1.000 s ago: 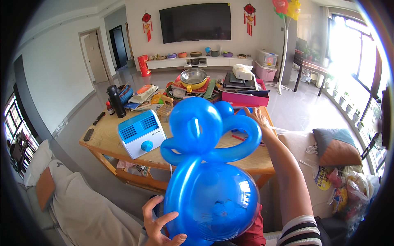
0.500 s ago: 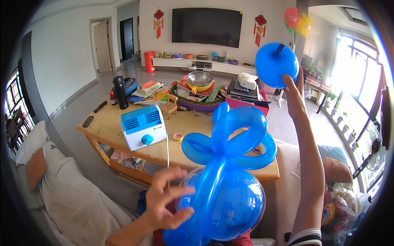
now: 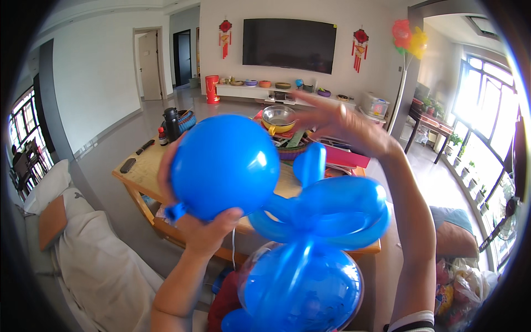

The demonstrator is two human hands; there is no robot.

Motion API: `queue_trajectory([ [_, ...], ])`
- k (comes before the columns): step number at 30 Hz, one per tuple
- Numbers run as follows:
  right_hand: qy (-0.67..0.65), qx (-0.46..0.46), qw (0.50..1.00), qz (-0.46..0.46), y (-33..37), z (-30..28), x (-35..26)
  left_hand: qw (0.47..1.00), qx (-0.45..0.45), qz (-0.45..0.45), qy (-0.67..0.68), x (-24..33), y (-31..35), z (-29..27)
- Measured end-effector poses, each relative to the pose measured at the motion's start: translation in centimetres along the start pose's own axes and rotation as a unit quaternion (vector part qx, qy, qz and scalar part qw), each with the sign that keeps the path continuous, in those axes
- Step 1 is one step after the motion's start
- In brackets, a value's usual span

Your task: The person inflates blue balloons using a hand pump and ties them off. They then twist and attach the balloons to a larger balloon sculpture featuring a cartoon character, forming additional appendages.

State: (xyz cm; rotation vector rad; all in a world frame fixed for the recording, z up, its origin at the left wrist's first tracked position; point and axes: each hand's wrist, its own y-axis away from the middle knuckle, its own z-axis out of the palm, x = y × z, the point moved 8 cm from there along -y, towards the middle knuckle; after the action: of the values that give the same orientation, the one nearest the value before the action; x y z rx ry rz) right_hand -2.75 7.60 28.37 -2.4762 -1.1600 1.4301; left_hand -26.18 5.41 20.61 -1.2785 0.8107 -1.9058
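A round blue balloon [image 3: 224, 166] rests in my left hand [image 3: 202, 235], thumb on its lower front and fingers round its left side. The balloon's knotted end sticks out at the lower left. My right hand [image 3: 354, 127], blurred, hangs above the far right of the table with its fingers stretched out and nothing in them. Between my forearms stands a blue twisted balloon [image 3: 310, 207] with several loops, joined to a long blue piece. That piece runs down over a large round balloon [image 3: 310, 288], blue inside a clear skin, near my lap.
A wooden table [image 3: 133, 171] bears a black flask [image 3: 171, 124], a remote [image 3: 128, 165] and a metal bowl [image 3: 278, 116]. Beyond it are a television [image 3: 289, 45] and a low white shelf [image 3: 243, 91]. A covered sofa [image 3: 105, 265] lies left; plastic bags [image 3: 462, 288] sit right.
The round balloon has passed from my raised right hand to my left hand, coming down and leftward. My right hand, emptied, has moved left. The view has shifted slightly.
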Motion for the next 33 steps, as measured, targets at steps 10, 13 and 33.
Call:
queue_trajectory([
  [10, 0.537, 0.02, 0.789, 0.299, 6.3, -7.6, 24.0, 0.982, -0.014, -0.132, -0.132, 0.2, 5.6, -11.9],
  [13, 0.591, -0.059, 0.753, 0.285, 4.6, -4.4, 24.3, 0.966, -0.005, -0.197, -0.165, -0.1, 7.2, -13.7],
  [33, 0.665, 0.036, 0.713, 0.22, 2.8, -6.3, 24.3, 0.817, -0.245, -0.374, 0.364, 3.6, 11.1, -5.2],
])
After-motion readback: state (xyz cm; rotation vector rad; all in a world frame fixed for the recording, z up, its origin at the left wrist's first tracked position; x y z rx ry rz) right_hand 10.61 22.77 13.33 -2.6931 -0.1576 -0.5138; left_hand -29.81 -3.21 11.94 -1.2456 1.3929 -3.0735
